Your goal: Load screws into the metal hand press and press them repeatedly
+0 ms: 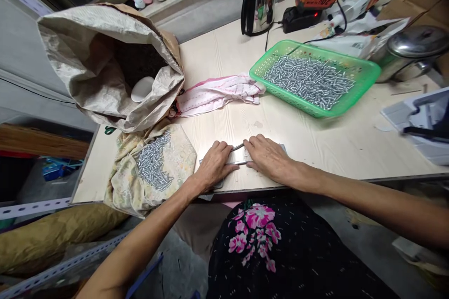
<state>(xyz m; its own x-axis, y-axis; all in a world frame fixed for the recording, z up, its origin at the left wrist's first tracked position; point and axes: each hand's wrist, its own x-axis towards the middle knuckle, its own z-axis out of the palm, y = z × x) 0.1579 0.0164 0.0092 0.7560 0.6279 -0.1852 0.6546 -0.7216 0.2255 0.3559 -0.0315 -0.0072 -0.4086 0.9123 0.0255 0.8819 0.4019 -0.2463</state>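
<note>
Metal strip (237, 154) lies flat at the desk's (315, 145) near edge, well short of the green basket (365, 79). My left hand (213, 166) and right hand (268, 156) rest on its ends, fingers pressed together and laid flat.

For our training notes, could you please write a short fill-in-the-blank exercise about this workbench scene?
1. Both hands, left hand and right hand, rest on a flat ____ plate at the table's near edge.
2. The small metal pieces at the far right lie in a ____ plastic basket.
3. Left of the hands, more metal pieces lie on a ____.
4. The white scoop sits inside the paper ____.

Missing words: metal; green; cloth; sack
</note>
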